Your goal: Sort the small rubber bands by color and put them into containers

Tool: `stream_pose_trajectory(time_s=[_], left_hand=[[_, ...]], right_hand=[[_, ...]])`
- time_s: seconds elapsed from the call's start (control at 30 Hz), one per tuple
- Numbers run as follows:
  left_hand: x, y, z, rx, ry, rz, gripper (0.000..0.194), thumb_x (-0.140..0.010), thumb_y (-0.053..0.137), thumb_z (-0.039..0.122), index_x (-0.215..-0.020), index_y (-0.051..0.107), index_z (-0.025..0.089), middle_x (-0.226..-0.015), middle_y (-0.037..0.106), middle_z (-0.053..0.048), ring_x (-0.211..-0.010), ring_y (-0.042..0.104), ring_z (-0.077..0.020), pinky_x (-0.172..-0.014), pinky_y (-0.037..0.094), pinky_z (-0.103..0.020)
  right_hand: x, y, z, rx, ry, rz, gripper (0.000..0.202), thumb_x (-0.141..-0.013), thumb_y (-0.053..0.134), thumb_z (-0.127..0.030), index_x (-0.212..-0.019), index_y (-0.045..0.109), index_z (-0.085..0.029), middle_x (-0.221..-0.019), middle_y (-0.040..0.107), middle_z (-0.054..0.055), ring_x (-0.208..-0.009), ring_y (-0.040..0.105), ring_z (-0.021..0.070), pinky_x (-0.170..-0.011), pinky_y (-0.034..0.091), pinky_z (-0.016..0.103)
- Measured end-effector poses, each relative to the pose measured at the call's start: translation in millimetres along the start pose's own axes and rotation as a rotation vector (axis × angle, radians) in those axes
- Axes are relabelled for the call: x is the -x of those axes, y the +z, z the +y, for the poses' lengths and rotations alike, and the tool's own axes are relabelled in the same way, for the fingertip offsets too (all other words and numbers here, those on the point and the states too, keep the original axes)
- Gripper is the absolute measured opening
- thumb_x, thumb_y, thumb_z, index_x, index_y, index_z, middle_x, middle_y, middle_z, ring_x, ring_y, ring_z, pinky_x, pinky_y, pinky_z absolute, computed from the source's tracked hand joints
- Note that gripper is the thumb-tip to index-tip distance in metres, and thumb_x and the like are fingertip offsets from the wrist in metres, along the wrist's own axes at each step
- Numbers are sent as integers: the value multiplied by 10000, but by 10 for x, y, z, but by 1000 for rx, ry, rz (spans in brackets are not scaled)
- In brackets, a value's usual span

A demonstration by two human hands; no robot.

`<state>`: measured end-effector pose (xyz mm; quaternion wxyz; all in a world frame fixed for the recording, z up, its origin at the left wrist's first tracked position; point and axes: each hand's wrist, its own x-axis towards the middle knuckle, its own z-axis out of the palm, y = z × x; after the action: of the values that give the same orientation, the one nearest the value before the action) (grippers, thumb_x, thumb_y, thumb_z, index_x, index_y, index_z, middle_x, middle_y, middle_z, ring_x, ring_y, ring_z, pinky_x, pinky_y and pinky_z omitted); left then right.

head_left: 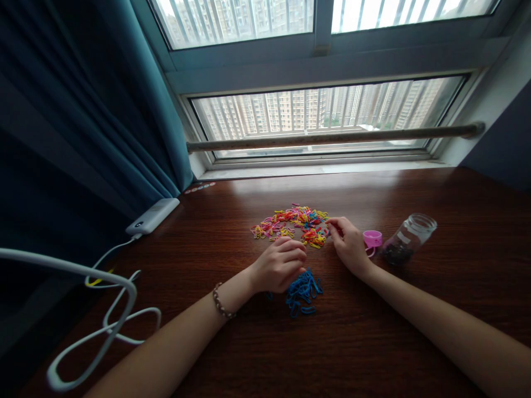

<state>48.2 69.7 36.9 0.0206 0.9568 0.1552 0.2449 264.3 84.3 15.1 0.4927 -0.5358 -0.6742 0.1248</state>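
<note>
My left hand (282,264) hovers at the upper left of a small heap of blue loop-shaped pieces (305,287). Its fingers are curled in, and whatever they pinch is hidden. My right hand (347,243) rests at the right edge of a mixed pile of small colored loops (286,221), in pink, yellow, red, orange and some blue. The fingers reach onto the pile, with the thumb apart from them. Whether these thin loops are paper clips or rubber bands I cannot tell.
Right of my right hand are a pink cap with a loop (372,239) and a tilted clear jar (409,239) with dark contents. At the left, a white power bank (153,215) has a white cable (112,326) attached. A window with a rail (332,138) stands behind the wooden table (373,342).
</note>
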Motion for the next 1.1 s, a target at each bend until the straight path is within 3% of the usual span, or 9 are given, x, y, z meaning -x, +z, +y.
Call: stream_pose_trajectory(time_s=[0.13,0.23,0.3,0.37,0.53,0.67,0.97,1.03,1.1], left_hand=[[45,23,-173,-47,-232,106,176,-851,416,216,-867,589,190,-939,646,-54,-1056,509,-196,-945,343,-371],[47,48,-298,-85,-432,174,252,-877,363,238,-1030,559,197,-1093,606,-59,-1172,435,-194,-1013,285,-398],[29,66,-353,-111,-508,135,331,-887,344,264,-1189,466,212,-1222,536,-58,-1252,347,-200,-1058,190,-455],[6,83,-386,-138,-537,53,420,-889,339,293,-1305,334,229,-1306,465,-53,-1301,265,-210,-1069,81,-517],[-31,113,-395,-209,-529,-170,509,-892,294,416,-1371,196,272,-1376,378,-26,-1342,143,-216,-1058,-41,-547],[-21,125,-389,-223,-570,-197,512,-895,257,450,-1370,197,270,-1376,378,-25,-1341,145,-215,-1054,-54,-554],[23,153,-384,-300,-656,12,462,-887,329,412,-1281,374,174,-1260,502,-109,-1288,270,-254,-1038,21,-593],[14,132,-366,-312,-613,19,444,-885,350,382,-1279,386,181,-1284,476,-111,-1296,251,-260,-1046,37,-574],[1,109,-355,-269,-519,-45,440,-893,341,349,-1310,348,208,-1324,437,-91,-1310,224,-249,-1056,53,-553]], right_hand=[[99,1,-143,-49,-92,-65,171,-842,416,-197,-867,585,-192,-838,598,63,-797,561,189,-717,443,308],[223,-7,-329,-128,-349,-338,206,-859,390,-173,-946,574,-206,-870,599,59,-812,561,162,-727,456,278],[288,-6,-430,-147,-533,-548,233,-865,390,-172,-1025,556,-202,-908,603,65,-820,560,151,-729,462,266],[313,8,-470,-122,-620,-620,248,-864,399,-174,-1068,540,-190,-945,605,76,-851,554,158,-756,462,281],[204,89,-307,-12,-453,-363,241,-866,386,-160,-1049,541,-174,-998,589,102,-947,532,193,-837,448,352],[83,135,-103,76,-297,-225,248,-858,376,-148,-1037,547,-164,-1001,590,110,-985,520,216,-877,438,395],[88,193,59,241,-303,-329,303,-852,369,-134,-1074,575,-146,-1161,554,118,-1180,383,239,-1004,344,442],[100,185,43,238,-341,-390,318,-847,375,-123,-1100,567,-148,-1193,544,107,-1204,364,235,-1018,331,439],[105,167,16,218,-389,-458,345,-842,385,-117,-1148,542,-154,-1236,522,93,-1229,342,231,-1024,326,436]])
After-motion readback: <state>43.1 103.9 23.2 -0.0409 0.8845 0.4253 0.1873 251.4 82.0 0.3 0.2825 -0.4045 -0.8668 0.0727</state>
